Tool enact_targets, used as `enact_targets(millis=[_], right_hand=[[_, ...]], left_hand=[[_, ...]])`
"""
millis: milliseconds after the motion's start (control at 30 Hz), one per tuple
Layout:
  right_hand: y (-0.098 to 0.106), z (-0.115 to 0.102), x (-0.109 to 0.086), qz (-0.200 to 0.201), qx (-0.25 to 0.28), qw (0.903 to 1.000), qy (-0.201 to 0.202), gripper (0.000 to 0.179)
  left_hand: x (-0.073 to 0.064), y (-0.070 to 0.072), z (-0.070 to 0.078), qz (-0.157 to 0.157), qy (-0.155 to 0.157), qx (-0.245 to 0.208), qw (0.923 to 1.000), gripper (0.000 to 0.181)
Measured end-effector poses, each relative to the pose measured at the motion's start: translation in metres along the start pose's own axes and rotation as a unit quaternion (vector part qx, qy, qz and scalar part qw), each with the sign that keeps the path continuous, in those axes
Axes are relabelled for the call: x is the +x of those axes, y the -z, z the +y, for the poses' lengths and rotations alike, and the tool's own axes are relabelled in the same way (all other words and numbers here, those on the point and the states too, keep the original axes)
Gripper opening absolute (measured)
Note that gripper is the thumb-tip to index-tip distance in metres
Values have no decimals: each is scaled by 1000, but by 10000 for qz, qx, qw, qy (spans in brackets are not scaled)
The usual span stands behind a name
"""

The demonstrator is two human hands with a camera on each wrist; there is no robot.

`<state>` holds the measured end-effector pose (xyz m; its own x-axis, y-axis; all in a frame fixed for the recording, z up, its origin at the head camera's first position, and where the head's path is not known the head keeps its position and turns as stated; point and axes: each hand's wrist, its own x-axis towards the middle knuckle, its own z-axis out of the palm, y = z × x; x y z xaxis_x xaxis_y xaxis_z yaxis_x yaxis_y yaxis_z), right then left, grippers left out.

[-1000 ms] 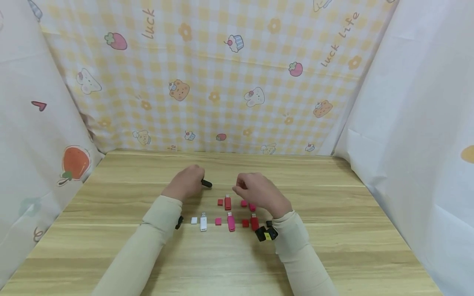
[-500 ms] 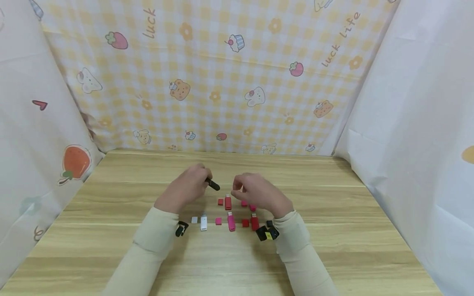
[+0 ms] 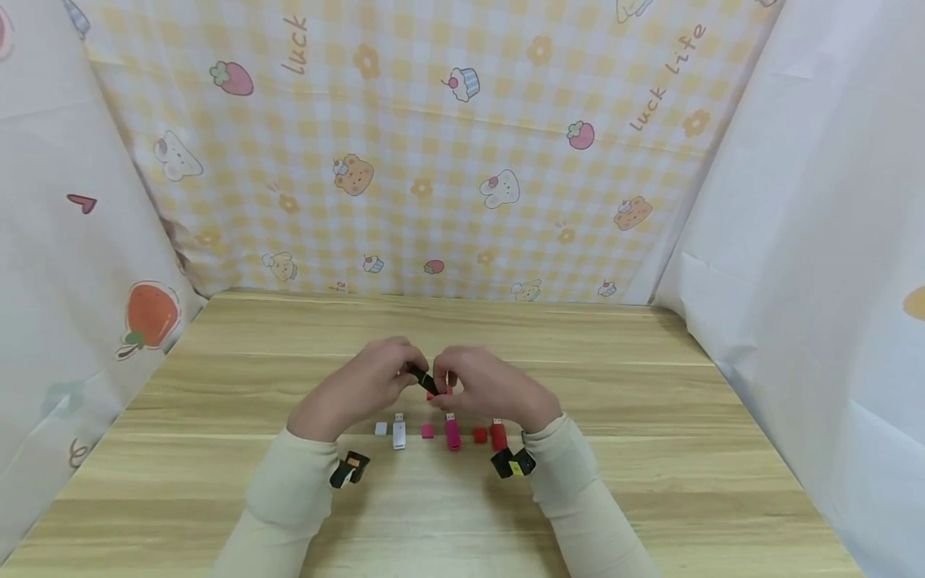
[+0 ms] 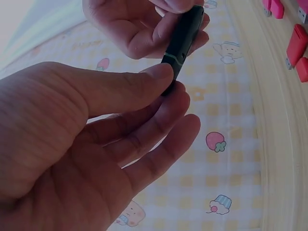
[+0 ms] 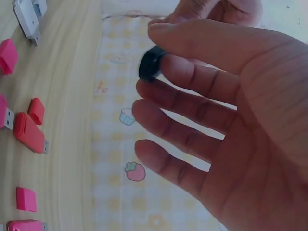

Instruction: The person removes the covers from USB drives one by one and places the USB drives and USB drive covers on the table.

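Observation:
A black USB flash drive (image 3: 426, 380) is held in the air between my two hands, above the far row of sticks. Thumb and index finger of my left hand (image 3: 367, 385) pinch one end. At the other end, the fingertips of my right hand (image 3: 495, 384) pinch it too. A thin pale seam crosses the drive's body (image 4: 185, 36) near my left thumb in the left wrist view. Seen from the right wrist, a rounded black end (image 5: 151, 63) shows beside my index finger. The remaining right fingers are extended.
Uncapped USB sticks lie below my hands: white (image 3: 399, 433), pink (image 3: 452, 433) and red (image 3: 499, 436), each with its cap to the left. A lighter red stick (image 5: 30, 132) and its cap (image 5: 36, 111) lie farther back. A checked curtain (image 3: 462, 225) hangs behind the table.
My left hand has brought the black flash drive rightward and toward me. My right hand, earlier apart from it, has moved slightly left and now pinches its other end.

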<state>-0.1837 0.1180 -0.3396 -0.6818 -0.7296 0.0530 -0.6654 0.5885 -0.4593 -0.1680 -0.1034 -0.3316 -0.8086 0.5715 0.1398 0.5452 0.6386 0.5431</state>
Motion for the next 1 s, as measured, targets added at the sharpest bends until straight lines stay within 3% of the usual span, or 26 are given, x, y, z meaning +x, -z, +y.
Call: enact_targets(millis=[467,833,1000], right_hand=[[-4,-6,3,95,-19,9991,414,21],[-5,-10,0,-100,131,9984,547,22],[-1,-11,-3,-177,246,9975,636,22]], left_hand=[[-9,9,8,-47,155,45,9999,18],[-14,10,-2,-278,-177,-293,9990,16],[-19,18,-4,-293,-55,-358,9989,14]])
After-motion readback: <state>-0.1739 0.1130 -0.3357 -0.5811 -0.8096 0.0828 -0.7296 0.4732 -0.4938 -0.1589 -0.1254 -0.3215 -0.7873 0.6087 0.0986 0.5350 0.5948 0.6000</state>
